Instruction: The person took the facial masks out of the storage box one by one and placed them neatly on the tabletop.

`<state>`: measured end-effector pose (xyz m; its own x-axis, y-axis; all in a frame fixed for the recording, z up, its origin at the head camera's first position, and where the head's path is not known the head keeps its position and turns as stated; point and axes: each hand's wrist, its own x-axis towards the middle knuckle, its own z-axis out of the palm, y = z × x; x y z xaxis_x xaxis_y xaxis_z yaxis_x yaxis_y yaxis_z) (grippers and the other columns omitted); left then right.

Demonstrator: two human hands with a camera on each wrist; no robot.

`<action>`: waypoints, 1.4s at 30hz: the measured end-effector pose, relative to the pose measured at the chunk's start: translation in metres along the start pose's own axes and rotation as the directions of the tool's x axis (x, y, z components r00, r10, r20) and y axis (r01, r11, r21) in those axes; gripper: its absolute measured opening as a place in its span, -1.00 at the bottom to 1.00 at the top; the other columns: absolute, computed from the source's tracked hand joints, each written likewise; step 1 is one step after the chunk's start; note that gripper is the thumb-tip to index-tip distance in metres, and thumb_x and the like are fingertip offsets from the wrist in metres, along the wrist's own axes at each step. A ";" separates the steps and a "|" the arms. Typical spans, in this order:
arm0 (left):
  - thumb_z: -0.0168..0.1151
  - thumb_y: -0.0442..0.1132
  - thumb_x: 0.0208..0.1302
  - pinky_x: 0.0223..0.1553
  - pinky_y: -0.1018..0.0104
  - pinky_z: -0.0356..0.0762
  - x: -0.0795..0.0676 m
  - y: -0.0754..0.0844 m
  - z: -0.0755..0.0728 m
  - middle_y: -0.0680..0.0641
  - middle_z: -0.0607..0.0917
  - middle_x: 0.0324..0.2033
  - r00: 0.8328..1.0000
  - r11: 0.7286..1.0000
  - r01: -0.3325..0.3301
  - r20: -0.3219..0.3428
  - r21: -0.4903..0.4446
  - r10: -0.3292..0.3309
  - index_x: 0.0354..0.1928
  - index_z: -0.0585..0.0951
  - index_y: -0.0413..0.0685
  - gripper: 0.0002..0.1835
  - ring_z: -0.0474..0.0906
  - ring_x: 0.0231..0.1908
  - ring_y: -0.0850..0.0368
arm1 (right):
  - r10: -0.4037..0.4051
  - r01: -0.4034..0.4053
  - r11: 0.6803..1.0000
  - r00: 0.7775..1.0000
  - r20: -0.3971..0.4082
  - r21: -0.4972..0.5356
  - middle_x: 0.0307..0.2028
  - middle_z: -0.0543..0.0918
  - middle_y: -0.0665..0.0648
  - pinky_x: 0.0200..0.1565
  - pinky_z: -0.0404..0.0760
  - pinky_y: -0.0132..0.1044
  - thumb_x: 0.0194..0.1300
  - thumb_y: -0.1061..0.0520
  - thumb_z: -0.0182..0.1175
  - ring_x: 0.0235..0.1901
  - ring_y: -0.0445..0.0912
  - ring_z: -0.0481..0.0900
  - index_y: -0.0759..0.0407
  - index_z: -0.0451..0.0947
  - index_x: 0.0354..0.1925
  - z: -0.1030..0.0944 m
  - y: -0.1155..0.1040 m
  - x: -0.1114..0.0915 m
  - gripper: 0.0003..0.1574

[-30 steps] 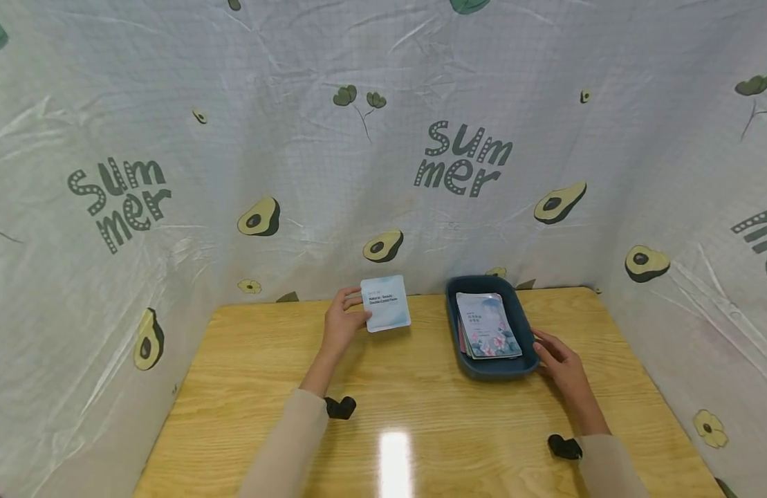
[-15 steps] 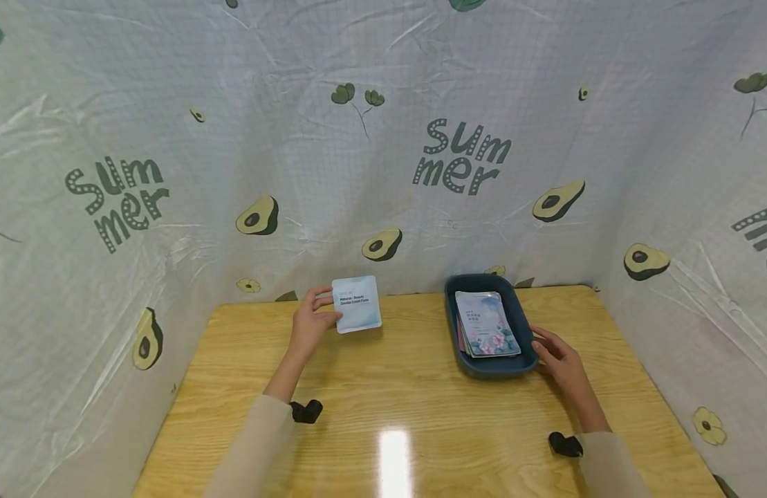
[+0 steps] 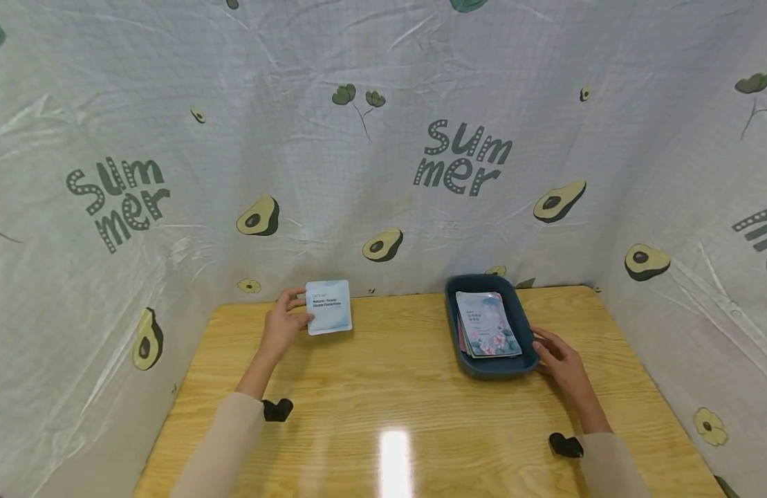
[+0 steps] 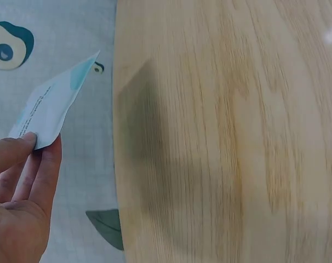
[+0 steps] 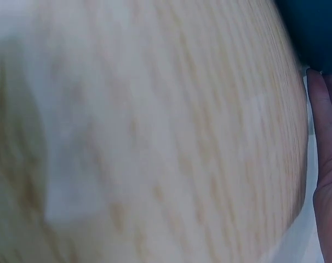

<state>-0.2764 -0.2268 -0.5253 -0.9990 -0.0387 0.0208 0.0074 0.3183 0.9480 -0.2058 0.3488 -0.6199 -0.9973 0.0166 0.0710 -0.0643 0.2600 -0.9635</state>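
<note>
My left hand (image 3: 280,330) pinches a flat pale-blue packet (image 3: 330,308) by its left edge, thumb in front and fingers behind. Dark print on the packet reads "Natural Beauty Double Eyelid Paste". In the left wrist view the packet (image 4: 53,107) is tilted and held above the table, its shadow falling on the wood. A dark blue plastic basket (image 3: 496,369) stands at the back right, holding a stack of packets (image 3: 487,325) with a flower-printed one on top. My right hand (image 3: 560,365) touches the basket's right side; its fingers (image 5: 322,101) look straight in the right wrist view.
The light wooden table (image 3: 383,387) ends at the back against a white curtain (image 3: 321,159) printed with avocados and "summer". Curtain also encloses the left and right sides. A bright light reflection lies near the front middle of the tabletop.
My left hand has carried the pale-blue packet leftward along the back of the table, away from the basket. The right hand and the basket have stayed in place.
</note>
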 end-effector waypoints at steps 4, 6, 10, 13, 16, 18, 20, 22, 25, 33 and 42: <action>0.27 -0.51 0.34 -0.12 0.09 0.72 0.000 -0.007 -0.015 -0.32 0.57 0.22 1.000 0.999 0.006 0.013 0.034 -0.006 0.44 0.34 -0.09 -0.33 0.68 0.04 -0.20 | -0.003 0.003 1.000 1.000 -0.005 -0.006 0.17 0.53 -0.14 -0.14 0.70 -0.35 0.56 -0.08 0.10 0.05 -0.44 0.53 0.09 0.33 0.49 0.001 -0.002 0.000 -0.34; 0.26 -0.51 0.35 -0.12 0.08 0.72 0.000 -0.011 -0.023 -0.32 0.57 0.21 1.000 0.998 0.015 0.011 0.053 -0.016 0.44 0.34 -0.10 -0.35 0.69 0.02 -0.18 | -0.008 0.008 1.000 1.000 -0.006 -0.012 0.18 0.55 -0.06 -0.15 0.71 -0.34 0.56 -0.07 0.09 0.04 -0.43 0.53 0.11 0.33 0.49 0.001 -0.002 0.000 -0.34; 0.25 -0.51 0.35 -0.16 0.21 0.72 -0.003 -0.021 -0.039 -0.36 0.57 0.21 0.999 0.997 0.042 0.003 0.068 -0.042 0.45 0.33 -0.14 -0.35 0.72 -0.05 -0.06 | -0.009 0.009 1.000 1.000 -0.009 -0.001 0.21 0.55 0.14 -0.17 0.72 -0.32 0.57 0.01 0.09 0.02 -0.40 0.54 0.19 0.31 0.48 0.001 -0.002 0.001 -0.36; 0.26 -0.52 0.34 -0.21 0.32 0.71 -0.005 -0.028 -0.048 -0.40 0.55 0.21 0.998 0.995 0.070 -0.006 0.068 -0.070 0.45 0.32 -0.17 -0.33 0.72 -0.09 0.04 | -0.012 0.012 1.000 1.000 -0.006 0.009 0.20 0.56 0.17 -0.18 0.72 -0.31 0.57 0.05 0.10 0.02 -0.40 0.55 0.23 0.30 0.48 0.001 -0.001 0.002 -0.36; 0.27 -0.53 0.33 -0.22 0.32 0.70 -0.006 -0.035 -0.055 -0.42 0.55 0.21 0.995 0.991 0.099 -0.012 0.087 -0.099 0.44 0.32 -0.20 -0.34 0.70 -0.09 0.07 | -0.015 0.015 1.000 1.000 -0.005 0.015 0.19 0.57 0.11 -0.17 0.72 -0.31 0.56 0.04 0.10 0.02 -0.40 0.55 0.23 0.30 0.48 0.001 -0.002 0.002 -0.35; 0.27 -0.54 0.32 -0.24 0.30 0.70 -0.007 -0.039 -0.058 -0.43 0.55 0.20 0.994 0.987 0.109 -0.012 0.116 -0.109 0.43 0.32 -0.23 -0.34 0.68 -0.09 0.03 | -0.012 0.012 1.000 1.000 -0.006 0.015 0.18 0.57 0.08 -0.17 0.71 -0.32 0.56 0.03 0.10 0.02 -0.41 0.54 0.22 0.31 0.48 0.001 -0.002 0.001 -0.35; 0.26 -0.56 0.31 -0.27 0.29 0.69 -0.009 -0.043 -0.060 -0.44 0.56 0.19 0.992 0.981 0.123 -0.014 0.152 -0.122 0.42 0.34 -0.25 -0.35 0.68 -0.09 -0.04 | -0.007 0.007 1.000 1.000 -0.009 0.008 0.18 0.57 0.04 -0.17 0.71 -0.33 0.56 0.01 0.11 0.02 -0.42 0.54 0.20 0.31 0.48 0.002 -0.003 0.001 -0.34; 0.25 -0.57 0.31 -0.29 0.29 0.68 -0.011 -0.048 -0.062 -0.46 0.55 0.18 0.990 0.972 0.141 -0.018 0.187 -0.140 0.41 0.34 -0.28 -0.36 0.66 -0.06 -0.11 | -0.002 0.002 1.000 1.000 -0.010 0.005 0.18 0.57 0.01 -0.17 0.71 -0.34 0.56 0.00 0.11 0.02 -0.43 0.54 0.19 0.32 0.48 0.003 -0.003 0.000 -0.34; 0.25 -0.60 0.30 -0.30 0.29 0.67 -0.013 -0.056 -0.064 -0.48 0.52 0.19 0.983 0.961 0.182 -0.027 0.209 -0.180 0.40 0.33 -0.30 -0.36 0.62 -0.02 -0.18 | 0.005 -0.005 1.000 1.000 -0.007 0.000 0.19 0.57 0.06 -0.17 0.71 -0.32 0.55 -0.01 0.12 0.01 -0.43 0.54 0.19 0.32 0.48 0.005 -0.004 -0.001 -0.34; 0.23 -0.61 0.29 -0.31 0.27 0.67 -0.013 -0.068 -0.062 -0.52 0.54 0.14 0.986 0.949 0.161 -0.004 0.270 -0.167 0.37 0.34 -0.35 -0.39 0.61 0.00 -0.25 | 0.001 -0.001 1.000 1.000 -0.010 -0.001 0.19 0.57 0.09 -0.17 0.71 -0.33 0.56 -0.02 0.10 0.02 -0.43 0.54 0.16 0.32 0.49 0.005 -0.003 -0.001 -0.34; 0.25 -0.62 0.24 -0.25 0.26 0.63 -0.008 -0.070 -0.054 -0.50 0.61 0.01 0.988 0.930 0.157 -0.053 0.333 -0.148 0.33 0.36 -0.39 -0.40 0.62 -0.01 -0.32 | 0.011 -0.011 1.000 1.000 -0.016 -0.018 0.22 0.52 0.07 -0.16 0.71 -0.34 0.56 -0.08 0.09 0.04 -0.45 0.51 0.10 0.34 0.49 0.002 0.000 -0.001 -0.34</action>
<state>-0.2663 -0.2997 -0.5747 -0.9855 -0.1350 -0.1027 -0.1641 0.6053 0.7789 -0.2044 0.3467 -0.6206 -0.9973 0.0353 0.0646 -0.0524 0.2769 -0.9595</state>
